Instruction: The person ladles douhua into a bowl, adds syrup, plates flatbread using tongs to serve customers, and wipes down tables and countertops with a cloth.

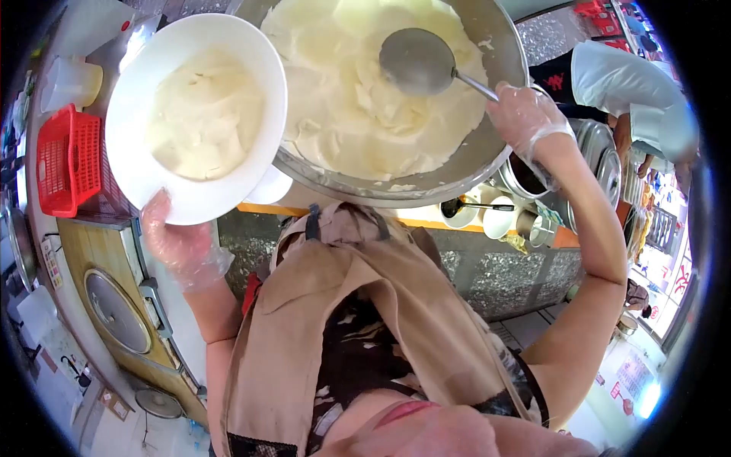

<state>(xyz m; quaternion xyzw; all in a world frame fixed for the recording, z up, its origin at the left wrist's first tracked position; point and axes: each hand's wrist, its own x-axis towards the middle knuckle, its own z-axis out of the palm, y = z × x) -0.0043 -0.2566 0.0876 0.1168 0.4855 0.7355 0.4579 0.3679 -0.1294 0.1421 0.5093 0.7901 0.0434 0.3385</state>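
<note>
In a clear plastic glove, my left hand (179, 244) grips the lower rim of a white bowl (126, 129), which holds pale, soft, curd-like pieces (205, 118). My gloved right hand (529, 122) is closed on the handle of a round, shallow metal ladle (417, 61). The ladle's disc is over the pale curd (327, 84) that fills a large metal pot (487, 114). The bowl is at the pot's left side and hides part of its edge. Whether anything lies in the ladle is hard to tell.
A red basket (68, 160) stands at the left, near a plastic jug (72, 84). Below the pot are small bowls (499, 221), one with dark sauce and a spoon. Metal lids (605, 164) lie at the right. A person in white (624, 84) is at the upper right.
</note>
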